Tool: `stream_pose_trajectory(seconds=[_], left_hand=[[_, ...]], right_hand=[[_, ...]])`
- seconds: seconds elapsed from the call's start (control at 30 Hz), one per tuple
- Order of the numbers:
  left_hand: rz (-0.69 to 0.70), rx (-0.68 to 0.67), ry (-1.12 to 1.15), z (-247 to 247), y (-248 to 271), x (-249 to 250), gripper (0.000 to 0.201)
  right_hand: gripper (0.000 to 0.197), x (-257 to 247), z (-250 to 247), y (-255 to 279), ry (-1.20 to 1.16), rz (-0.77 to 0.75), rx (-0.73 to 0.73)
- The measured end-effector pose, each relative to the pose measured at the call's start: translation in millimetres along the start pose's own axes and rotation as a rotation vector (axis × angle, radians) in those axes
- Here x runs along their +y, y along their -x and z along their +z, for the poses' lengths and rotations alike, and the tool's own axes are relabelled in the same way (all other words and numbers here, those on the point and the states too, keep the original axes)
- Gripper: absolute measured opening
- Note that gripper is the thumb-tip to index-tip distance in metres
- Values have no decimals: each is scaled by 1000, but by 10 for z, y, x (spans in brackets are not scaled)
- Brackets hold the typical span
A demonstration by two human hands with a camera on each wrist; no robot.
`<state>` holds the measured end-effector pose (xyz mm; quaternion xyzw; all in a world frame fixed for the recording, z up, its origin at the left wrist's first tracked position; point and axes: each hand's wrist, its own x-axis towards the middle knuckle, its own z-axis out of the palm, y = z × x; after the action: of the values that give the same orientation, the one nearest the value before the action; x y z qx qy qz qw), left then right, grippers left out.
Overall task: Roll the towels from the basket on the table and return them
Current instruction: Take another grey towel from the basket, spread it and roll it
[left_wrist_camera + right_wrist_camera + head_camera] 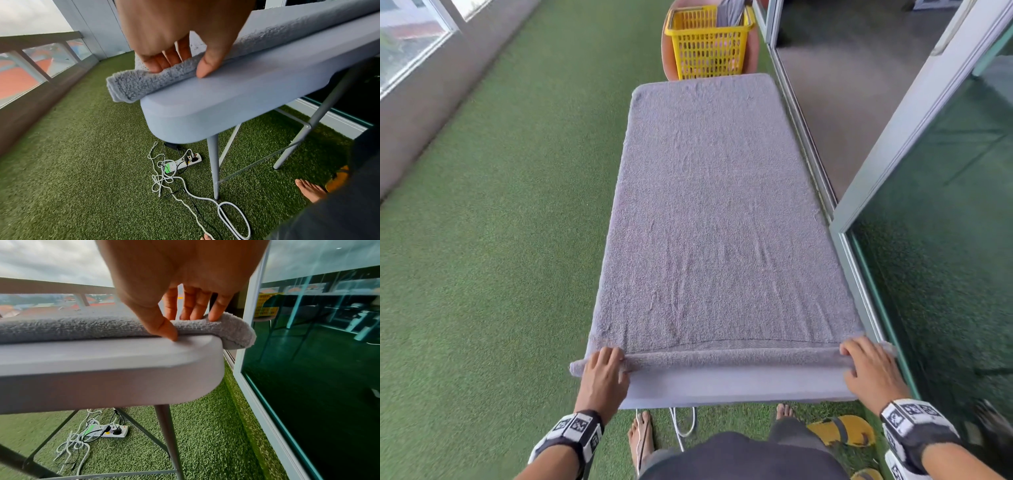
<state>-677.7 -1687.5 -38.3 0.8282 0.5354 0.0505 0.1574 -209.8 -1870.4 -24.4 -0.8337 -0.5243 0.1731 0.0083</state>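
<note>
I see the grey towel [719, 212] spread flat over nearly the whole table [736, 385], near edge folded into a first narrow roll; my left hand [604, 373] pinches the roll's left end, thumb under, fingers on top; right hand [869, 368] grips the right end the same way; yellow basket [709, 44] sits beyond the far end w/ grey cloth inside.

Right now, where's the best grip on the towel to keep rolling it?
Probably the two ends of the rolled near edge of the towel, from the near side of the table. The roll overhangs both table corners, where the left hand and right hand pinch it.
</note>
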Motion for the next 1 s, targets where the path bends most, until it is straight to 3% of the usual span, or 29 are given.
stream_pose_trajectory(seconds=[0.23,0.4,0.57,0.7,0.83,0.93,1.0], left_hand=[[68,15,18,-120,-177,-75,23],[29,-56,-19,-115,-328,-118,22],[-16,73,-50,-160,-495,13,21],[88,33,12,-64,-399,78,31],[45,117,37,36,-389,12,29],[38,112,82,-30,-459,8,18],[23,31,46,-105,-488,41,14]], right_hand=[[33,29,-47,-111,-154,35,119],[19,-40,-136,-324,18,28,64],[26,-109,-178,-450,18,19,230],[33,-152,-96,-381,35,-52,101],[38,-49,-65,-412,-48,-58,141],[32,-39,-122,-489,-89,-18,148],[22,-56,-169,-520,16,-29,122]])
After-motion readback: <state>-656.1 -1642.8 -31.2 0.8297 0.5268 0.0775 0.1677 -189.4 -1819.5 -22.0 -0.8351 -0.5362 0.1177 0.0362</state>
